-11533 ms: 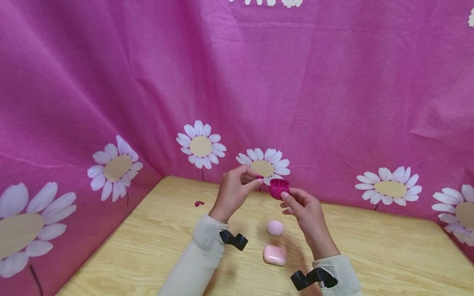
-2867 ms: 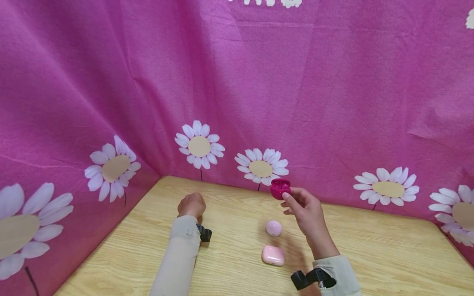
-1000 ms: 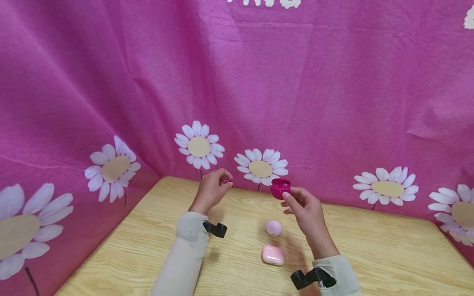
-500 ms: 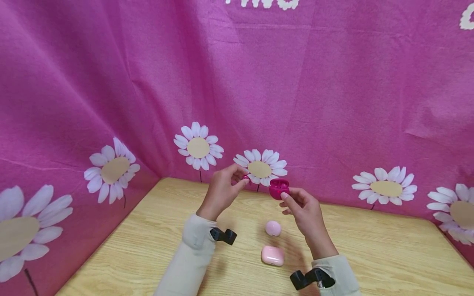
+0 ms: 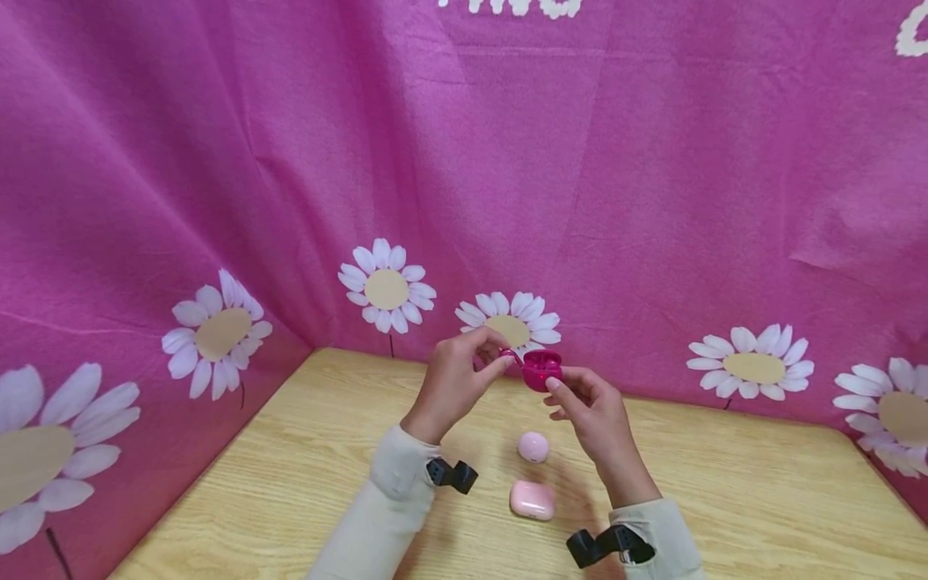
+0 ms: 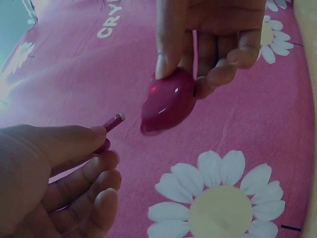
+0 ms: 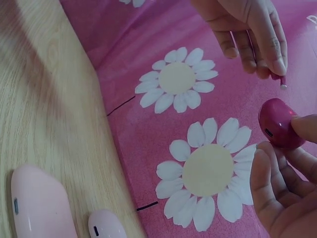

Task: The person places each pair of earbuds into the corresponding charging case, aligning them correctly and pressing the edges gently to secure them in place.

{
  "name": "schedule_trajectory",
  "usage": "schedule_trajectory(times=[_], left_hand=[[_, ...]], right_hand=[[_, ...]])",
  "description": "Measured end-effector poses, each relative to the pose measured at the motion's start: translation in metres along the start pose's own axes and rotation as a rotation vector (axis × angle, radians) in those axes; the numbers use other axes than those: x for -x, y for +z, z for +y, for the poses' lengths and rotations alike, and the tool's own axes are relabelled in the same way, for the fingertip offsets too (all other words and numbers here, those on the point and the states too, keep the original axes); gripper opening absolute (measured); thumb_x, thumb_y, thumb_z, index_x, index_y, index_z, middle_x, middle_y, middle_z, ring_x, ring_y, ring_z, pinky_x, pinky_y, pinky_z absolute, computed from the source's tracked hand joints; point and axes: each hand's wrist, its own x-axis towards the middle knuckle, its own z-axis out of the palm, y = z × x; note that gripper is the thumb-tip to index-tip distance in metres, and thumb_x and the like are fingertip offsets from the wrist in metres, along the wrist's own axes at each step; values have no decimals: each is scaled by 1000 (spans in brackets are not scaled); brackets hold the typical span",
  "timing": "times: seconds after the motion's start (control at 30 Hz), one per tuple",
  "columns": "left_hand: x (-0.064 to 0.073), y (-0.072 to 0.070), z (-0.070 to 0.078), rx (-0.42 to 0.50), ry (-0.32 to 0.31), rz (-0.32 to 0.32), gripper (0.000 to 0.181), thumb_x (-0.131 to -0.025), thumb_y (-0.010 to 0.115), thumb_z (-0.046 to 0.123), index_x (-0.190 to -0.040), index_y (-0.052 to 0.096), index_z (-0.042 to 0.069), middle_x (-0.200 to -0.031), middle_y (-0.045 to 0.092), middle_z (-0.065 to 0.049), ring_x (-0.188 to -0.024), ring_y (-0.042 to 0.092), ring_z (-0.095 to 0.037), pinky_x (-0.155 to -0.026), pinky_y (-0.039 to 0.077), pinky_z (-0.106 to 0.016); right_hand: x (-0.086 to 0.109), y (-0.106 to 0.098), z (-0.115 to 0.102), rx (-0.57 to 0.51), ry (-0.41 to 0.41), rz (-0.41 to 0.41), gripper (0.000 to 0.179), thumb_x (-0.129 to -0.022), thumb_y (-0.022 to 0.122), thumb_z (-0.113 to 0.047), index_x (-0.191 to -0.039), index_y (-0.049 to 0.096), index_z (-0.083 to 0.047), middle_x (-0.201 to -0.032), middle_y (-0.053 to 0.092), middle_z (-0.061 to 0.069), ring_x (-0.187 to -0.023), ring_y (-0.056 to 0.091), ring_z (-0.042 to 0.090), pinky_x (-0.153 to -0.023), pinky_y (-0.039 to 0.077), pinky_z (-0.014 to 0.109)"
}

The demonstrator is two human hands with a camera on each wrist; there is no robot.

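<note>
My left hand (image 5: pixel 451 385) pinches a magenta earbud (image 5: pixel 511 355) between thumb and fingertips. In the left wrist view the earbud's stem (image 6: pixel 116 122) sticks out toward the case, a small gap away. A glossy magenta earbud case (image 5: pixel 540 377) is held up above the table by my right hand (image 5: pixel 598 412), thumb on its front. Its lid stands raised in the head view; what sits in its slots is too small to tell. The right wrist view shows the case's rounded underside (image 7: pixel 277 121) with a dark port.
On the wooden table (image 5: pixel 290 467) below the hands lie a round pale pink case (image 5: pixel 532 447) and, nearer, a wider pink case (image 5: pixel 532 500). A magenta cloth (image 5: pixel 652 201) with printed daisies hangs behind the table and along its left side.
The earbud that lay at the table's left is gone from there. My left hand rose from that spot and moved right, bringing an earbud beside the case. The right hand stayed nearly still.
</note>
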Motion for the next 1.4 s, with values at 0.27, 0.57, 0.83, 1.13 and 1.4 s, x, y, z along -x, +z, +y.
schedule_trajectory(times=[0.27, 0.57, 0.83, 1.13, 1.4], left_hand=[[2, 6, 3, 9, 4, -20, 19, -85, 75, 17, -101, 69, 10, -77, 65, 5, -67, 58, -6, -60, 51, -21], [2, 9, 3, 12, 8, -16, 19, -84, 76, 15, -100, 69, 9, -77, 65, 4, -66, 58, -7, -61, 53, -26], [3, 12, 3, -12, 17, -31, 18, -84, 76, 14, -100, 70, 11, -77, 65, 5, -67, 57, -6, -61, 51, -20], [4, 14, 5, -38, 38, -75, 17, -85, 74, 15, -102, 72, 12, -85, 67, 4, -74, 59, -6, -67, 53, -23], [4, 14, 6, -48, 43, -77, 16, -85, 74, 14, -101, 73, 12, -87, 68, 2, -75, 59, -8, -68, 55, -29]], right_hand=[[3, 3, -3, 9, -29, -32, 26, -94, 63, -10, -113, 61, 7, -95, 67, 14, -78, 66, 18, -65, 56, 29], [3, 4, -2, -8, -57, -57, 25, -93, 63, -6, -112, 61, 9, -96, 66, 21, -76, 65, 14, -63, 56, 28], [3, 4, -1, 12, -54, -65, 25, -93, 63, -8, -112, 61, 8, -95, 66, 19, -77, 65, 13, -64, 56, 29], [2, 3, 1, 21, -66, -70, 25, -94, 63, -11, -111, 62, 7, -94, 66, 16, -78, 65, 14, -65, 56, 29], [1, 3, 2, 13, -64, -65, 25, -93, 64, -10, -110, 62, 7, -92, 67, 14, -77, 65, 15, -64, 56, 30]])
